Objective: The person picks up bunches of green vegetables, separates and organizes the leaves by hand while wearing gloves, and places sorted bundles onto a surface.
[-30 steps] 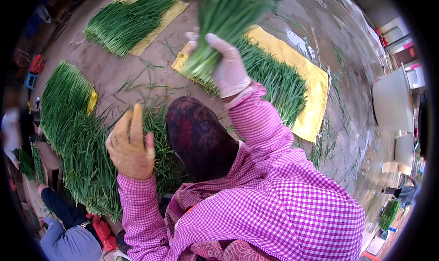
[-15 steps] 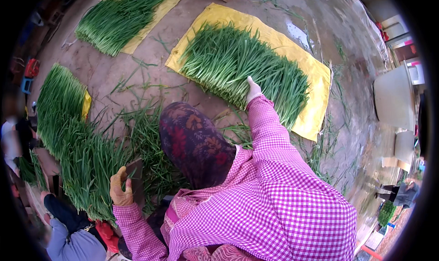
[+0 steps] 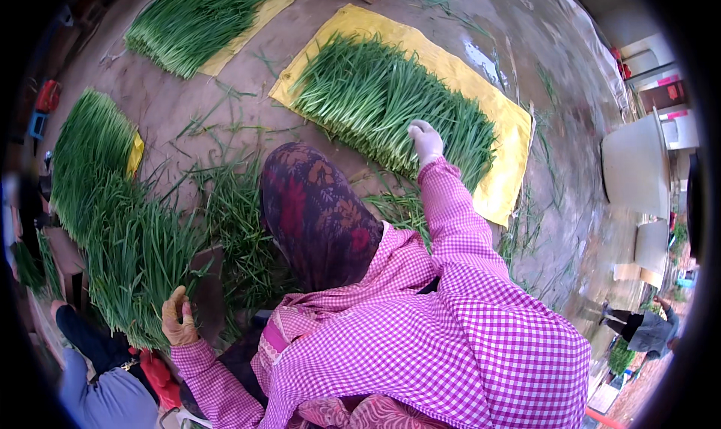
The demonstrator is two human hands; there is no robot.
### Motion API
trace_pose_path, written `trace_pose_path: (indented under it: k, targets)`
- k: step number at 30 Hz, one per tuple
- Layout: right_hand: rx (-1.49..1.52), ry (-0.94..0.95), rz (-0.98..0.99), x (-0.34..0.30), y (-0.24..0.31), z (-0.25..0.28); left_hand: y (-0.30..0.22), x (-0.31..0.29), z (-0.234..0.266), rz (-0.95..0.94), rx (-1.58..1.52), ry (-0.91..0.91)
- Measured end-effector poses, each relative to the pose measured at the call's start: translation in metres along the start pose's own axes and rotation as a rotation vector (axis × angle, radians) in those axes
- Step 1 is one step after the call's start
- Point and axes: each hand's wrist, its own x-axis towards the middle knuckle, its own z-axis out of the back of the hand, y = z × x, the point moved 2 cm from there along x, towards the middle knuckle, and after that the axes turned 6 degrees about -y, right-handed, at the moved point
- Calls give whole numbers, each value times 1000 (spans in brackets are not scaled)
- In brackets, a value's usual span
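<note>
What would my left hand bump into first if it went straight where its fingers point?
Your left hand would probably meet the long green leaves of the chive pile first. They're right by your fingertips, maybe already touching; this view can't quite show how deep the gap is.

Three broad spreads of green stalks (image 3: 398, 98) and three yellow sheets (image 3: 502, 162) were visible, one sheet only as a small patch. There were one left hand (image 3: 179, 322), one right hand (image 3: 426, 141), two pale tubs (image 3: 637, 166) and at least two other people (image 3: 120, 400).
</note>
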Motion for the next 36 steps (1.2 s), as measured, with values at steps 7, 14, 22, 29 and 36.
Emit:
trace_pose_path:
  k: [7, 14, 22, 29, 36]
  targets:
    - [-785, 376, 471, 20, 17, -81, -22, -28, 18, 84, 101, -108]
    - [-680, 522, 444, 51, 62, -83, -9, -71, 0, 364, -202, -291]
    - [129, 915, 737, -106, 356, -90, 23, -56, 41, 447, 117, -728]
    - [152, 1815, 623, -358, 401, -154, 38, -60, 129, 914, 872, 38]
    - [138, 2133, -89, -471, 267, -239, 103, -68, 94, 1078, 516, 247]
